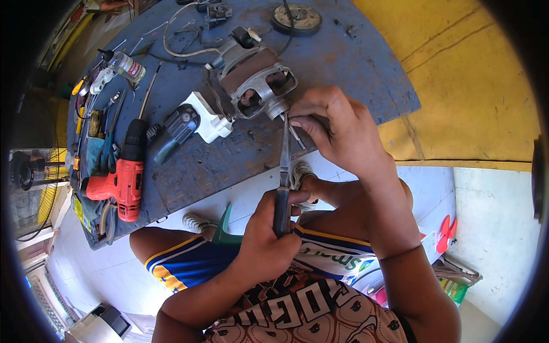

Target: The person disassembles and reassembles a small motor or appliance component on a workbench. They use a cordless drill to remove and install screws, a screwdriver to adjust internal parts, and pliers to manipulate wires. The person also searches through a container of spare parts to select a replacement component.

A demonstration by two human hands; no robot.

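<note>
My left hand (270,226) is wrapped round the black handle of a long tapered metal tool (284,154), which looks like long-nose pliers. Its tip points away from me, at the threaded end of an electric motor (254,77) lying on the workbench. The motor has a grey metal housing with open windows. At that same end my right hand (337,128) has its thumb and bent fingers pinched close beside the tool's tip; what they grip is hidden. Just below the fingers a thin metal rod (297,138) sticks out; whether it joins the motor I cannot tell.
On the dark workbench (200,177), a red cordless drill (127,177), a dark angled power tool (178,128), a white bracket (209,117), a clear bottle (127,66) and several hand tools stand left. A round disc (297,20) lies at the back. A yellow panel (469,68) is right.
</note>
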